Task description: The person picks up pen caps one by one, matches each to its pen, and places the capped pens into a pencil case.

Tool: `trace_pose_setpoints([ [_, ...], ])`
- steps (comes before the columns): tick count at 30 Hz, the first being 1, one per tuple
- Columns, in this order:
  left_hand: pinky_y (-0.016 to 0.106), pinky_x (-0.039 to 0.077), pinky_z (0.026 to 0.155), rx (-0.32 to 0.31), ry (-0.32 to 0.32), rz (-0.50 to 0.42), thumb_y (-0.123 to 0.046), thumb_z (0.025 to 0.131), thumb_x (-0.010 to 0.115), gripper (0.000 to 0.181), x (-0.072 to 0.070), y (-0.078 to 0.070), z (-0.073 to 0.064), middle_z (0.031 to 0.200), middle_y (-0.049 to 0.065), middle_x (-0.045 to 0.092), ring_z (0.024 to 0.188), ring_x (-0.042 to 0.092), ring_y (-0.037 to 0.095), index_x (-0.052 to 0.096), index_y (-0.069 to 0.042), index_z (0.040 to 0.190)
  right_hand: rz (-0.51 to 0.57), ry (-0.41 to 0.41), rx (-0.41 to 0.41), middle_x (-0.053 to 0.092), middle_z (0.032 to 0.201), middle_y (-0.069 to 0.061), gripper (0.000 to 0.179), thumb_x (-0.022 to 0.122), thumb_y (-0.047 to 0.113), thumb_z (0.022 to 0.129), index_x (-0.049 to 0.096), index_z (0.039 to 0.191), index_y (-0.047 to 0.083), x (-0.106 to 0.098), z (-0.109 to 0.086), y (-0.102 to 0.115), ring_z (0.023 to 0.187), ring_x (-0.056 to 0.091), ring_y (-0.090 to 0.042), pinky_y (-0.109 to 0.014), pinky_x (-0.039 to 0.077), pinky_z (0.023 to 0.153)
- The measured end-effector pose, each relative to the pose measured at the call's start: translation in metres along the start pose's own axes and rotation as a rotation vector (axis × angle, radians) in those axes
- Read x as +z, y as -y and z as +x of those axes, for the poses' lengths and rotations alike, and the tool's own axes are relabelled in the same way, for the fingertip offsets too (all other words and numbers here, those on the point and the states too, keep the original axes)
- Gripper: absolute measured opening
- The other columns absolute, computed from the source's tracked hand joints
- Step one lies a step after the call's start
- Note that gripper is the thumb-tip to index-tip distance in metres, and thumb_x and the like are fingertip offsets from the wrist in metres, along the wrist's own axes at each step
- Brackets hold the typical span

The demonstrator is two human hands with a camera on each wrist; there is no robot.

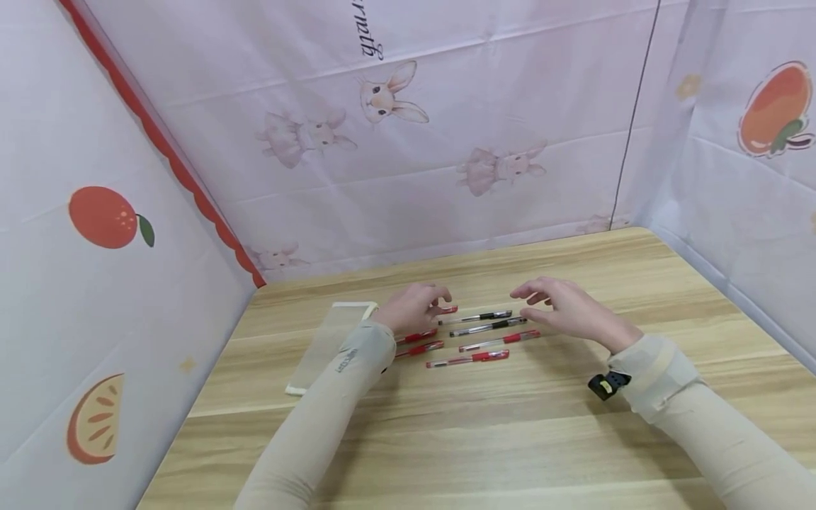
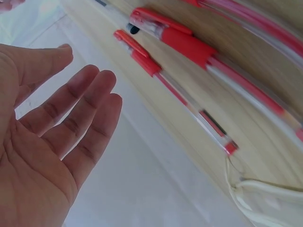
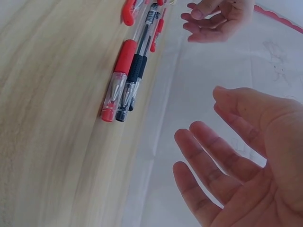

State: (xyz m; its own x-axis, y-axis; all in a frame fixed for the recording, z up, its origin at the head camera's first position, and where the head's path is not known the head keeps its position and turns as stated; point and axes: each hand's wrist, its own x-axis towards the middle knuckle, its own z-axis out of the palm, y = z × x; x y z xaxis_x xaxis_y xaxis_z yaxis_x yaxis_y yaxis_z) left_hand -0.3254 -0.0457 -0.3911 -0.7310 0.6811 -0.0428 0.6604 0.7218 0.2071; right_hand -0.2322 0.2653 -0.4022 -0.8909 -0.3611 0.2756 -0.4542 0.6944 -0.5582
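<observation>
Several capped gel pens lie in two loose columns on the wooden table, some with red grips, such as the front red pen (image 1: 468,359), and two with black grips, including one black pen (image 1: 488,326). My left hand (image 1: 413,309) hovers over the left column with loosely bent fingers and holds nothing; a red pen (image 2: 175,90) lies beyond its fingertips in the left wrist view. Past the right ends of the pens, my right hand (image 1: 569,309) is raised with relaxed, spread fingers. Its palm is bare in the right wrist view, where a red pen (image 3: 124,59) lies beside the black ones.
A flat see-through pouch (image 1: 319,347) with white edging lies left of the pens, partly behind my left forearm. Printed fabric walls (image 1: 408,163) enclose the wooden table (image 1: 472,439) at the back and both sides. A small black device (image 1: 608,384) is on my right wrist.
</observation>
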Motion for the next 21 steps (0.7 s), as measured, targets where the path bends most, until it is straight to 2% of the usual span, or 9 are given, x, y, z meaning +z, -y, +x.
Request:
trace_pose_setpoints([
  [5,0.042,0.060,0.100,-0.020,-0.033,0.015,-0.014,0.106,0.066,0.030,-0.003,0.012,-0.011,0.120,0.003,0.073,0.109,0.068,0.020,0.069,-0.017,0.136,0.013,-0.003,-0.003,0.073,0.134,-0.019,0.033,0.072,0.009,0.101,0.070,0.133,0.000,0.000,0.002,0.005,0.117,0.073,-0.038,-0.058,0.057,0.103],
  [9,0.043,0.060,0.096,-0.046,-0.056,-0.006,-0.016,0.106,0.067,0.029,-0.004,0.021,-0.021,0.118,0.002,0.073,0.108,0.067,0.020,0.069,-0.018,0.135,0.016,0.002,-0.006,0.074,0.132,-0.019,0.031,0.072,0.009,0.101,0.071,0.131,0.000,0.002,0.005,0.007,0.115,0.073,-0.038,-0.058,0.058,0.102],
  [17,0.041,0.059,0.091,-0.112,-0.086,0.015,-0.019,0.107,0.067,0.027,-0.007,0.040,-0.045,0.114,0.001,0.073,0.102,0.067,0.019,0.070,-0.021,0.133,0.038,0.042,0.007,0.075,0.127,-0.018,0.029,0.072,0.012,0.102,0.073,0.130,0.005,0.010,0.010,0.010,0.112,0.074,-0.032,-0.055,0.060,0.098],
  [21,0.045,0.060,0.091,-0.116,-0.104,0.011,-0.016,0.105,0.070,0.027,-0.009,0.050,-0.057,0.115,0.007,0.075,0.103,0.069,0.024,0.071,-0.015,0.132,0.031,0.054,0.012,0.077,0.120,-0.015,0.027,0.073,0.013,0.102,0.073,0.128,0.006,0.013,0.013,0.013,0.109,0.074,-0.030,-0.054,0.061,0.096],
])
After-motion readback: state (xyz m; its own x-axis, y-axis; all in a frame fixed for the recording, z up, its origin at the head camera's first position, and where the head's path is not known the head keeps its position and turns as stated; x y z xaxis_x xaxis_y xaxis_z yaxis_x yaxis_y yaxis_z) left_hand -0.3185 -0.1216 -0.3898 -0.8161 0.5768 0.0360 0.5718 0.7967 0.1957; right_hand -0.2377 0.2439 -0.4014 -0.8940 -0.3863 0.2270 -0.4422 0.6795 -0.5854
